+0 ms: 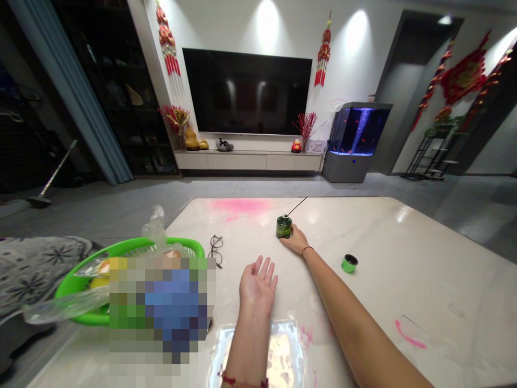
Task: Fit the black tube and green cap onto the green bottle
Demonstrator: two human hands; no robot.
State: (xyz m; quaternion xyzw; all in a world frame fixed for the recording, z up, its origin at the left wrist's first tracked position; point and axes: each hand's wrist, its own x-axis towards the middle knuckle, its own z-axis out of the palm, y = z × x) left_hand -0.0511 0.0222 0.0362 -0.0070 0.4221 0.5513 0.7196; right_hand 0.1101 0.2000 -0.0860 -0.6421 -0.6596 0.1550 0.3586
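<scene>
A dark green glass reed diffuser bottle (284, 229) stands upright on the marble-patterned table, with one thin black stick (298, 206) leaning out of its neck to the right. The fingers of my right hand (297, 241) curl round its lower right side; some fingertips are hidden behind the glass. My left hand (258, 285) is held palm up over the table, fingers apart, holding nothing. Beneath my left forearm lies a shiny, clear-edged sheet (288, 345). To the right of my right forearm is a small green round piece with a dark hollow top (349, 263).
Eyeglasses (216, 251) lie left of my left hand. A green plastic basket (81, 318) holding bags and yellow items stands at the left, partly blurred out by pixelation. Pink stains (242, 206) mark the table (404, 242). A TV cabinet (250, 161) and a fish tank (359, 129) stand beyond.
</scene>
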